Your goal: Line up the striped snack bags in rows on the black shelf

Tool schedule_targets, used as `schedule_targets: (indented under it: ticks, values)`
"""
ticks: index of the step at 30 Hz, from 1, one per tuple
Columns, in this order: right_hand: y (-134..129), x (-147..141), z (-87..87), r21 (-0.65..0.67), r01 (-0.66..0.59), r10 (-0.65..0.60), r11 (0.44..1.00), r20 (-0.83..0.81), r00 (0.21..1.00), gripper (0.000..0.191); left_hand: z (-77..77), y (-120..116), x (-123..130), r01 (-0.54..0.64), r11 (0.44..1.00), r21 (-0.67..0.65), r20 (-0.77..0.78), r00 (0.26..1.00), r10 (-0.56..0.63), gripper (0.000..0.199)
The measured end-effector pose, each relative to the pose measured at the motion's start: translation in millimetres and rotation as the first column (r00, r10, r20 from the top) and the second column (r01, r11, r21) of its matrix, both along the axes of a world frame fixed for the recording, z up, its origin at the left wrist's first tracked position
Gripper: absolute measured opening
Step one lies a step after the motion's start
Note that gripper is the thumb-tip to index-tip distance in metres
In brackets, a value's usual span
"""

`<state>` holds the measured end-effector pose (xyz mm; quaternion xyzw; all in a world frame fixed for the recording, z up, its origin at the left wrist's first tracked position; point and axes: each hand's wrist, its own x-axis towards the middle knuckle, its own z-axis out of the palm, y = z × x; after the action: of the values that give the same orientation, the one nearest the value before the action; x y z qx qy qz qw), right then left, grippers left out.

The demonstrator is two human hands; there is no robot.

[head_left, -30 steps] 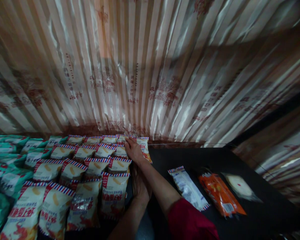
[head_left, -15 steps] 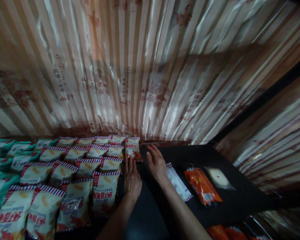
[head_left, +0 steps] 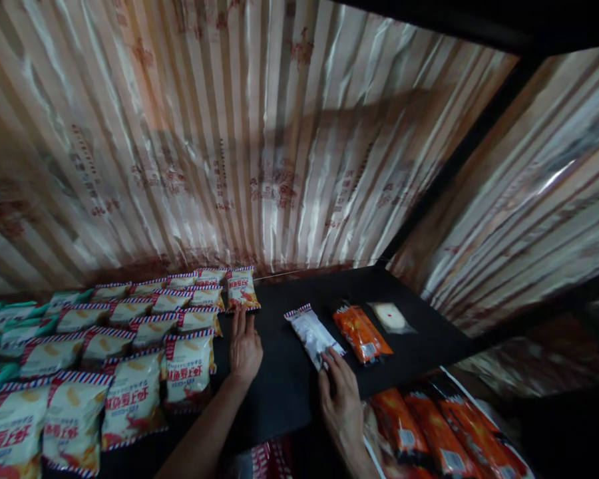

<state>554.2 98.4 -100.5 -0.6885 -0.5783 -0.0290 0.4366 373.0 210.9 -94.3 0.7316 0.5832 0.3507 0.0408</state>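
My left hand (head_left: 245, 342) lies with its fingers stretched forward, the fingertips at the near edge of a snack bag (head_left: 242, 289) with a striped top. That bag stands at the right end of the back row. Beside it, several matching snack bags (head_left: 190, 366) fill rows to the left. My right hand (head_left: 340, 392) is open, fingers extended and thumb apart. Its fingertips touch the near end of a snack bag lying white back up (head_left: 313, 332), with striped ends. To the right of that lies an orange packet (head_left: 362, 332).
A small clear packet with a white item (head_left: 392, 316) lies on the black shelf (head_left: 274, 392). Several orange packets (head_left: 439, 426) sit in a container at the lower right. Green bags (head_left: 17, 316) stand far left. Striped sheeting (head_left: 229, 146) hangs behind; a dark post (head_left: 459, 159) rises at right.
My right hand has moved back and away from the end bag to the face-down snack bag. My left hand stays by the end bag. The view has shifted right, revealing more orange packets.
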Motion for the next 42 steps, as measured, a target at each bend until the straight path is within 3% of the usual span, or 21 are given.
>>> schedule_targets:
  ticks: [6,12,19,27,35,42]
  values:
    - [28,14,-7.8,-0.028,0.114,-0.110,0.993,0.124,0.986,0.048,9.4,-37,20,0.092,0.995,-0.045,-0.024,0.995,-0.093,0.039]
    - [36,13,-4.4,-0.086,0.045,-0.026,0.995,0.207,0.978,0.041,5.8,-70,36,0.162,0.984,-0.075,-0.027,0.986,-0.165,0.042]
    - [-10,-22,-2.6,-0.117,-0.066,0.089,0.991,0.210,0.974,0.041,-5.2,-104,23,0.168,0.984,-0.058,-0.057,0.984,-0.171,0.048]
    - [-45,-49,13.9,-0.166,-0.139,0.156,0.976,0.090,0.984,0.041,3.5,-147,-10,0.150,0.989,-0.012,-0.124,0.981,-0.151,0.057]
    - [-82,-73,24.0,-0.181,-0.293,0.296,0.939,-0.011,0.955,0.047,-1.5,-169,-45,0.157,0.988,0.004,-0.158,0.975,-0.155,0.059]
    - [-99,-77,28.8,-0.243,-0.408,0.392,0.880,-0.112,0.913,0.051,-15.6,-181,-63,0.192,0.980,-0.050,-0.039,0.980,-0.194,0.051]
